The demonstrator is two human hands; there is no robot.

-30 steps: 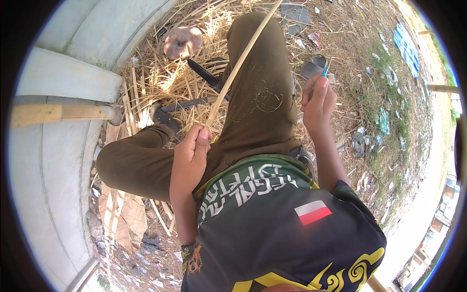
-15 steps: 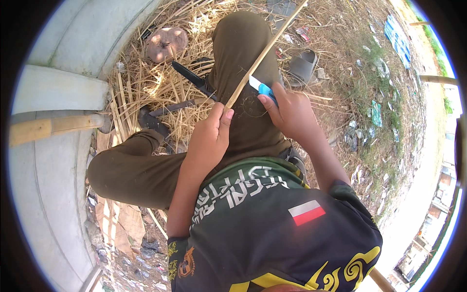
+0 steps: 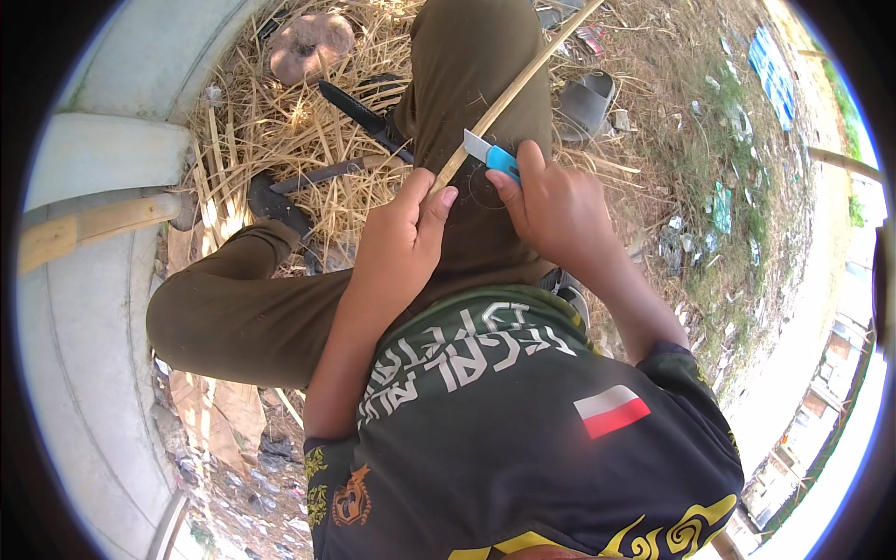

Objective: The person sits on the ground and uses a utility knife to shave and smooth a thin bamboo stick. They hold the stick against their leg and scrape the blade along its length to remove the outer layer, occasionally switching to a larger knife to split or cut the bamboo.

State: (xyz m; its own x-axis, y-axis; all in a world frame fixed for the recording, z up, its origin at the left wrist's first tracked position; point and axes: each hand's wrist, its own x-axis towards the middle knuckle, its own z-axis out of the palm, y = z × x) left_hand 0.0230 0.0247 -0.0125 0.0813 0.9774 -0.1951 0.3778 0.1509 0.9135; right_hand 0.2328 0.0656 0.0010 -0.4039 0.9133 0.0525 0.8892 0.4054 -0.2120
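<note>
Left hand (image 3: 404, 229) clasped a stick (image 3: 524, 82), which ran forward over the leg (image 3: 462, 70). Right hand (image 3: 560, 210) gripped a knife (image 3: 502, 162), blade (image 3: 477, 147) across the stick just beyond the left hand. Step judged: shaving; next stroke called for steady hold, shallow angle.

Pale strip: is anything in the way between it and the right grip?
Only the blue-handled cutter held in the right grip: its blade overlaps the pale strip just beyond the left grip. Nothing else visible stands between; whether the edge touches is hard to tell.
</note>
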